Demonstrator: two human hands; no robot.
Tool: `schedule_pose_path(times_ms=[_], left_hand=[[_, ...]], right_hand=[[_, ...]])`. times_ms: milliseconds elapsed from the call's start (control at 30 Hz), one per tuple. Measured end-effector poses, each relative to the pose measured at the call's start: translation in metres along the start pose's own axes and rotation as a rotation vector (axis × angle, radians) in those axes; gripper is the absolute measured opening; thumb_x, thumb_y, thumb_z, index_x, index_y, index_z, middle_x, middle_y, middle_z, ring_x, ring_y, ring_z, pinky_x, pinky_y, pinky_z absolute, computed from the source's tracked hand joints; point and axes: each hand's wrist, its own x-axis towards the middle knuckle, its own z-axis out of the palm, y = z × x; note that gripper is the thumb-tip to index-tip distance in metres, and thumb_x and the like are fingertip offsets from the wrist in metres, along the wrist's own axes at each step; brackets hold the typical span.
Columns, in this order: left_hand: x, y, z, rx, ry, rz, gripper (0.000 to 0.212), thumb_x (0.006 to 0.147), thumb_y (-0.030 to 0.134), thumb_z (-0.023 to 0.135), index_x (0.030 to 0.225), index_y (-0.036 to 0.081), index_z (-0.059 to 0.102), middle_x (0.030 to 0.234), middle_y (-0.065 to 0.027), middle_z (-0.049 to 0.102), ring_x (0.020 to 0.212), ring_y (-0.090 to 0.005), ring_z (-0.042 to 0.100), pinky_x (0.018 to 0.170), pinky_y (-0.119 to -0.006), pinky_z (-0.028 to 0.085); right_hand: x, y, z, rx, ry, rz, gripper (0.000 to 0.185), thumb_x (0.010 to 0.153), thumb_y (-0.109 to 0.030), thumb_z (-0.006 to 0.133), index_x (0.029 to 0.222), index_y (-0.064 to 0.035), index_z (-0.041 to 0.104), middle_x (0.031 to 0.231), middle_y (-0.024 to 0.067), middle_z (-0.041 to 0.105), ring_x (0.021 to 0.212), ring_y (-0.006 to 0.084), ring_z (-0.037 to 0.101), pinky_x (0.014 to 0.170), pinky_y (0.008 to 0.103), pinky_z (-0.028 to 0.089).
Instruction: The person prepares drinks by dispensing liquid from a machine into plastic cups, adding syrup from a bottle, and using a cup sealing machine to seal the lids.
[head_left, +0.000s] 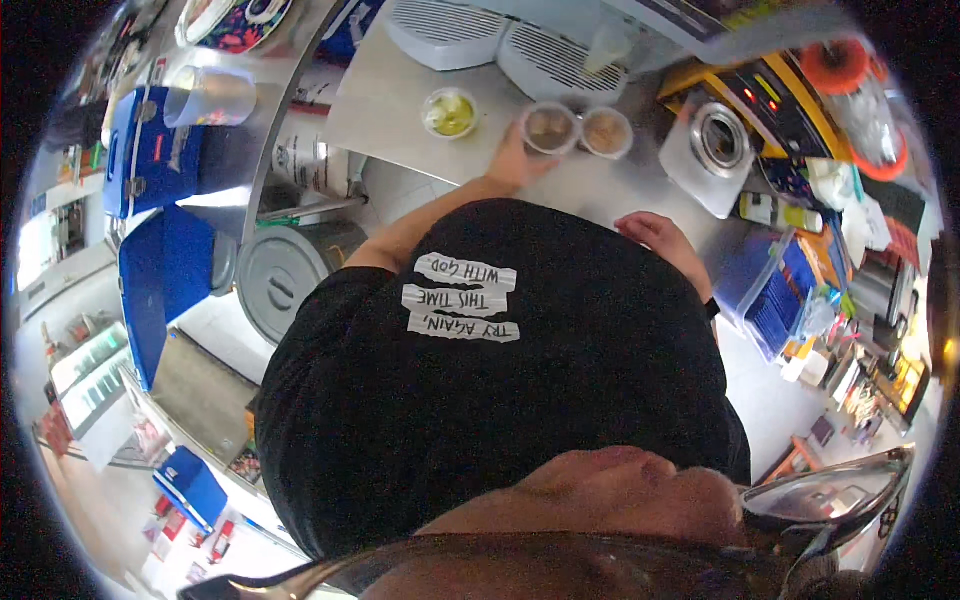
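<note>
My left hand (519, 159) is around the left and near sides of a round, clear plastic cup (550, 129) with brownish contents, on the steel counter (397, 127). Close against that cup on the right stands a similar cup (606, 133) with light brown contents. Further left, a third cup (450, 114) holds something yellow-green. My right hand (652, 231) rests near the counter's front edge, partly behind my black shirt, with loosely bent fingers and nothing seen in it. Its wrist bears a black band.
Two white slatted grilles (450, 34) lie behind the cups. On the right are a white device with a round metal opening (718, 136), a yellow-framed unit with red lights (765, 97) and a clear bin with blue contents (769, 296). A grey lidded bin (281, 285) stands lower left.
</note>
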Motion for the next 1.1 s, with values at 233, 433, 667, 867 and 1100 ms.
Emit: schedule_pose_path(times_ms=[233,433,667,867,1100], left_hand=[[-0.046,-0.054,-0.113,-0.125,-0.859,-0.195,0.051,0.084,0.02,0.073,0.13,0.005,0.057,0.121,-0.0155,0.065,0.114,-0.0248,0.06,0.102,-0.037,0.044],[-0.077,-0.108,-0.235,-0.318,-0.672,-0.318,0.043,0.094,0.016,0.064,0.133,0.0,0.055,0.118,-0.0139,0.068,0.104,-0.0209,0.066,0.092,-0.033,0.051],[-0.081,-0.087,-0.299,-0.273,-0.589,-0.322,0.044,0.097,0.018,0.061,0.137,0.001,0.051,0.118,-0.0141,0.068,0.107,-0.0212,0.065,0.094,-0.033,0.05],[-0.072,-0.065,-0.281,-0.551,-0.585,-0.501,0.048,0.095,0.011,0.063,0.139,-0.001,0.048,0.127,-0.0149,0.061,0.118,-0.0224,0.059,0.103,-0.033,0.044],[-0.033,-0.014,-0.206,-0.45,-0.819,-0.394,0.05,0.093,0.009,0.064,0.14,0.0,0.047,0.128,-0.0133,0.059,0.119,-0.0212,0.057,0.104,-0.032,0.044]], right_hand=[[0.157,-0.089,0.124,-1.047,0.073,-0.543,0.045,0.088,-0.026,0.07,0.128,-0.0104,0.059,0.127,0.0146,0.058,0.114,0.0256,0.058,0.096,0.0399,0.048],[0.254,-0.096,0.231,-1.633,0.026,-0.468,0.078,0.071,-0.024,0.08,0.142,-0.0274,0.048,0.146,0.0218,0.039,0.126,0.0405,0.047,0.104,0.0502,0.042],[0.172,-0.157,0.175,-1.316,-0.015,-0.33,0.058,0.07,-0.022,0.073,0.125,-0.0187,0.055,0.126,0.0164,0.052,0.112,0.037,0.054,0.096,0.0473,0.046],[0.048,-0.151,0.024,-1.399,0.48,-0.298,0.059,0.072,-0.027,0.073,0.126,-0.0119,0.055,0.118,0.0165,0.058,0.113,0.0376,0.055,0.096,0.0481,0.048],[0.019,-0.147,-0.075,-1.573,1.11,-0.163,0.065,0.074,-0.03,0.074,0.134,-0.0256,0.049,0.12,0.0182,0.052,0.107,0.0488,0.056,0.082,0.0511,0.056]])
